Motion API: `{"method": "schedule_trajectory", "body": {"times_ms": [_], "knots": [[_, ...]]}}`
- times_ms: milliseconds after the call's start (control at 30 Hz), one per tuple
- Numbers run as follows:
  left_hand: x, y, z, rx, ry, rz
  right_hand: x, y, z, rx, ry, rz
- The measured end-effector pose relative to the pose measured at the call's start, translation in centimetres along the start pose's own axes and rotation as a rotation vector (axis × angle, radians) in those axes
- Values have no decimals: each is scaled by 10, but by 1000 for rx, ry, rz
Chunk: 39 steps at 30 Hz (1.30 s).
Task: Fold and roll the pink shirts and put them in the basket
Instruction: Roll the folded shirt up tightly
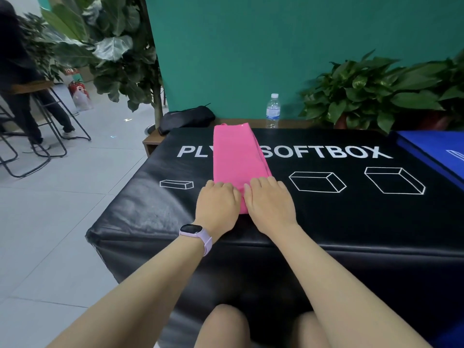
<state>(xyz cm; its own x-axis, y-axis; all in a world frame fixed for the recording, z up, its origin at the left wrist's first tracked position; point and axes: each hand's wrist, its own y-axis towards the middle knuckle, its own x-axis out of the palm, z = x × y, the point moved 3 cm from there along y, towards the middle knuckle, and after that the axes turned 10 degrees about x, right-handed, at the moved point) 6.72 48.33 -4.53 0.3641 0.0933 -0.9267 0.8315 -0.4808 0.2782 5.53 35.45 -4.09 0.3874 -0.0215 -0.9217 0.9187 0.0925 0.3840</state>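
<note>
Head view. A bright pink fabric shirt (pixel 237 156), folded into a long narrow strip, lies on top of a black padded vinyl box (pixel 150 197), running from the far edge toward the near edge and sitting left of centre. White lettering on the box top reads "PLY" and "SOFTBOX"; the strip covers the characters between them. Nearer than the lettering are three white outline drawings of boxes, one left of the strip and two right of it.

The left hand (pixel 218 203) and the right hand (pixel 270 204) lie side by side over the near end of the strip, knuckles up, fingers curled down onto the cloth. Both grip that near end; whether it is already turned over into a roll cannot be told, as the hands cover it. A lilac-strapped smartwatch (pixel 194 232) with a dark face sits on the left wrist.

Beyond the box, a clear plastic water bottle (pixel 273 111) with a white cap and a blue-and-white label, text unreadable, stands against a teal wall. A black pouch (pixel 187 118) lies far left of it. Green leafy potted plants (pixel 371 91) stand far right. A blue padded block (pixel 434 151) adjoins the box at right. A person in dark clothing (pixel 15 59) stands by black metal stools at far left
</note>
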Motion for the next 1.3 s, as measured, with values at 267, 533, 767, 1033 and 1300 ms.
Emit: {"method": "schedule_trajectory", "body": {"times_ms": [267, 533, 767, 1033, 1300], "knots": [[-6, -21, 18, -50, -100, 287, 10, 42, 6, 48, 101, -185], [6, 9, -12, -17, -91, 51, 8, 13, -4, 144, 90, 141], [7, 24, -23, -34, -368, 17, 12, 18, -6, 126, -10, 59], [3, 13, -2, -219, -198, 318, 13, 45, -1, -14, -124, -28], [20, 55, -29, -127, -158, 7, 20, 25, -4, 134, 88, 124]]}}
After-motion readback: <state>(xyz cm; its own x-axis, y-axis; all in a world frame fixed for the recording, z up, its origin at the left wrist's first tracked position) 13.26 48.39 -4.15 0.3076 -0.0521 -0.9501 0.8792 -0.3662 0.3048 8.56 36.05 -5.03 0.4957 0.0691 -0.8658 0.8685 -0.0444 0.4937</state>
